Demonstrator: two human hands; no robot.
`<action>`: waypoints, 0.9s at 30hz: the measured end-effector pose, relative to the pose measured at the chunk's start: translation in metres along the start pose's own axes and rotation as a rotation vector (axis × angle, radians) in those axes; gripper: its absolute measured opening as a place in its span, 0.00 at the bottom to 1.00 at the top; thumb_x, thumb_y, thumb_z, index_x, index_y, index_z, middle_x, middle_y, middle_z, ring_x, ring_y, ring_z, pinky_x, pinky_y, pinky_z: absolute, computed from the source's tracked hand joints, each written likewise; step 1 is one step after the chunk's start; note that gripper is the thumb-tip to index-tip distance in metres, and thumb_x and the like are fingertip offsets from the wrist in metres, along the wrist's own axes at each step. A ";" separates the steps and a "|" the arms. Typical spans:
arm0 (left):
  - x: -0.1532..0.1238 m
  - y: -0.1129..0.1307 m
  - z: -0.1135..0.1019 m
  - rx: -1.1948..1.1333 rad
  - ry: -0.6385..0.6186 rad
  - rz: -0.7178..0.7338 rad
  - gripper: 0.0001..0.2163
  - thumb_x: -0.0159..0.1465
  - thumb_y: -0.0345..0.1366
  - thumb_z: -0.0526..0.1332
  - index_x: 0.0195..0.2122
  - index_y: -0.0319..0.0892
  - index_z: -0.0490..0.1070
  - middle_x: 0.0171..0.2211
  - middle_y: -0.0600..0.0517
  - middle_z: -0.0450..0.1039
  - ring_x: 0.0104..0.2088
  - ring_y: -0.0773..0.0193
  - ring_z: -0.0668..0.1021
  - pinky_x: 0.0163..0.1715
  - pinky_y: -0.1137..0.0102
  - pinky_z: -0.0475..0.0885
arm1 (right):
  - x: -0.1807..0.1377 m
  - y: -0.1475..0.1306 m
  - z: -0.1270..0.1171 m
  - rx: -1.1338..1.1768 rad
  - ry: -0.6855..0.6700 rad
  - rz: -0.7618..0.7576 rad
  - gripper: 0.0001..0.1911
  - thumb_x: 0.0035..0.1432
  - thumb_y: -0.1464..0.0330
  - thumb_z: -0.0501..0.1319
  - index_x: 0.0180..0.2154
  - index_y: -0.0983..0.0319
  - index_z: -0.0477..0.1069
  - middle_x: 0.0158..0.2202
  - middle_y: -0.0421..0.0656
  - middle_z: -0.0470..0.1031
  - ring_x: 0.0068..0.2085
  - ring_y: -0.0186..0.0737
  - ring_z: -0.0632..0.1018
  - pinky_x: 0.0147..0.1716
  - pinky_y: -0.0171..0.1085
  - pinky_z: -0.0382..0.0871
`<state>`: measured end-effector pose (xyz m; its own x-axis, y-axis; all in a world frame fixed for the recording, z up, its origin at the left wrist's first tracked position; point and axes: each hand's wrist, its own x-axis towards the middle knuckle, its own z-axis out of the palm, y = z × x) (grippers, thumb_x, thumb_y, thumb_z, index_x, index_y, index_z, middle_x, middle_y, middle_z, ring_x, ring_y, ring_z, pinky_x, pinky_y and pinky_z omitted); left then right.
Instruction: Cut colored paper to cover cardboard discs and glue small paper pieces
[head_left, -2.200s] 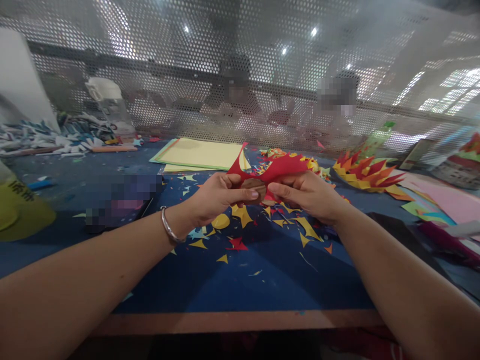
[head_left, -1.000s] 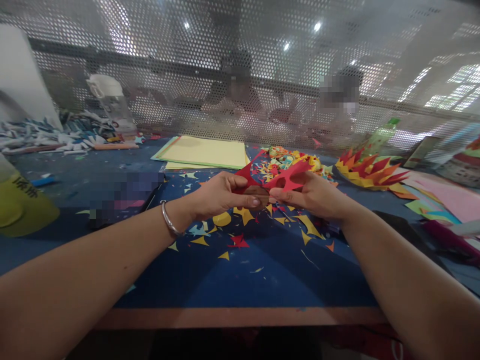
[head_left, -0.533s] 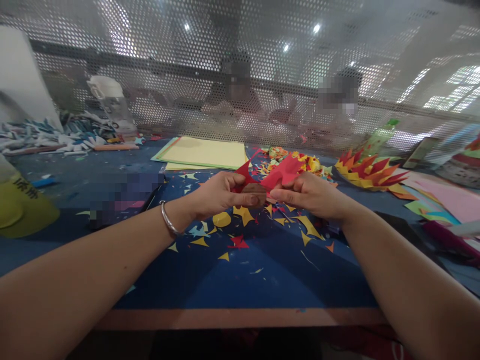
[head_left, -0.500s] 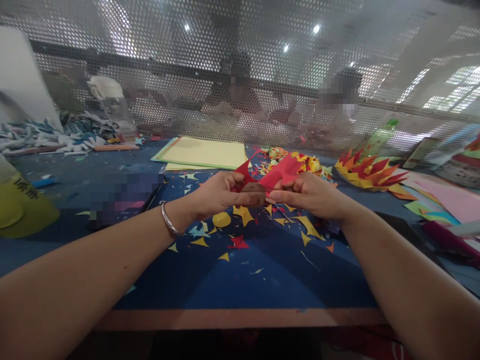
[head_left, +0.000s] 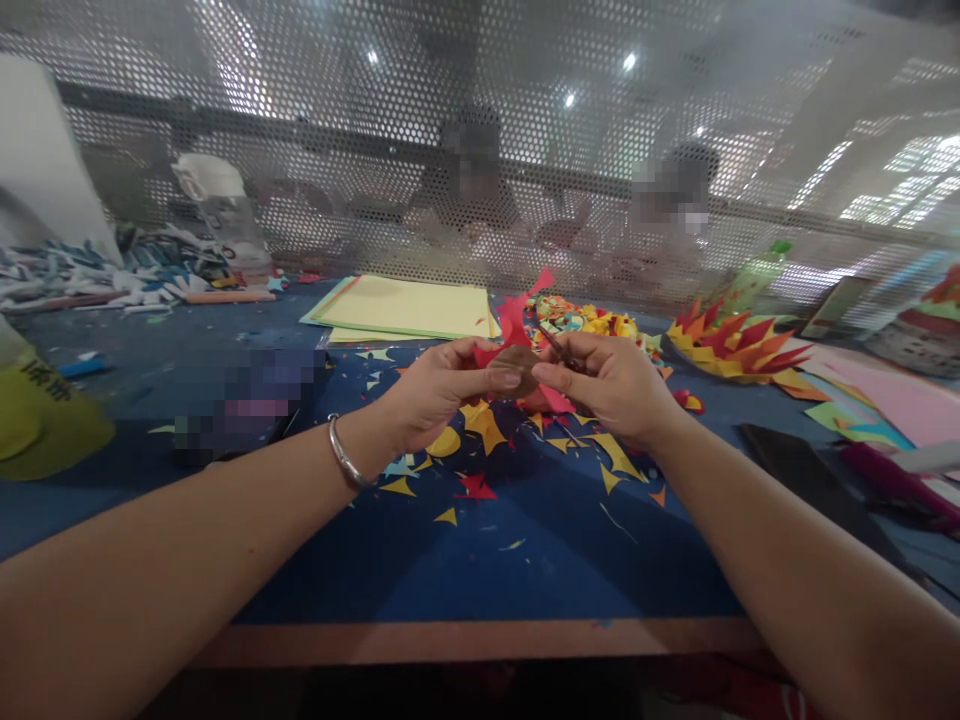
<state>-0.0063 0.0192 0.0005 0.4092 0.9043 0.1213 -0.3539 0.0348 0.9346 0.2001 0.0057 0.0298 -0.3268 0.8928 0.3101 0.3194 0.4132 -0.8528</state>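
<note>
My left hand (head_left: 442,385) is closed, pinching a brown rounded template (head_left: 517,358) together with a piece of red paper (head_left: 514,322) whose jagged strip rises above the fingers. Close against it, my right hand (head_left: 611,385) is closed on what look like small scissors; a dark slim blade (head_left: 550,336) points up and left from the fingers. The right thumb tip meets the template's edge. More red paper (head_left: 555,398) hangs below the right thumb. Under both hands, yellow paper scraps (head_left: 484,425) and a red scrap (head_left: 478,487) lie on the blue tabletop (head_left: 480,570).
Yellow paper sheets (head_left: 409,305) lie behind my hands, beside a pile of coloured cuttings (head_left: 600,322). A flame-like paper piece (head_left: 739,345) sits right, near pink paper (head_left: 911,395). At left are a phone (head_left: 247,405) and a bottle (head_left: 225,215). A perforated metal screen (head_left: 337,130) stands behind.
The broad red paper between my hands has turned and now stands as a narrow jagged strip. A dark blade has come into sight at the right fingers, and my right hand has shifted slightly left.
</note>
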 end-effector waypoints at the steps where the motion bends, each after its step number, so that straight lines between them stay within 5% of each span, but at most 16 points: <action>1: -0.001 -0.001 0.002 -0.029 0.021 -0.011 0.12 0.51 0.33 0.76 0.35 0.42 0.78 0.32 0.56 0.79 0.32 0.71 0.78 0.32 0.75 0.67 | 0.000 0.000 0.001 0.027 0.015 0.003 0.19 0.54 0.54 0.70 0.33 0.62 0.71 0.25 0.36 0.67 0.25 0.30 0.65 0.24 0.34 0.57; 6: -0.007 0.000 0.016 -0.124 0.020 -0.029 0.09 0.57 0.35 0.72 0.38 0.43 0.79 0.38 0.53 0.80 0.39 0.65 0.80 0.35 0.71 0.72 | -0.001 -0.002 0.006 0.023 0.057 -0.038 0.20 0.53 0.53 0.71 0.32 0.62 0.71 0.27 0.36 0.66 0.25 0.29 0.63 0.23 0.33 0.56; 13: -0.002 0.005 0.012 -0.109 0.072 0.084 0.06 0.57 0.31 0.71 0.33 0.39 0.76 0.30 0.55 0.76 0.31 0.72 0.76 0.33 0.75 0.70 | -0.003 -0.001 0.006 0.132 -0.042 0.088 0.24 0.61 0.46 0.61 0.34 0.61 0.73 0.19 0.30 0.50 0.20 0.28 0.51 0.18 0.33 0.43; 27: -0.001 0.000 0.006 -0.095 0.039 0.092 0.07 0.58 0.33 0.71 0.38 0.40 0.79 0.36 0.51 0.81 0.36 0.67 0.80 0.37 0.73 0.70 | -0.003 -0.005 0.005 0.207 -0.136 0.187 0.25 0.62 0.47 0.61 0.27 0.62 0.71 0.17 0.31 0.50 0.18 0.26 0.51 0.17 0.33 0.40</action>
<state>-0.0016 0.0156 0.0029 0.3389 0.9215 0.1899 -0.4674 -0.0103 0.8840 0.1955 0.0002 0.0308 -0.3997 0.9119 0.0931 0.2015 0.1865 -0.9616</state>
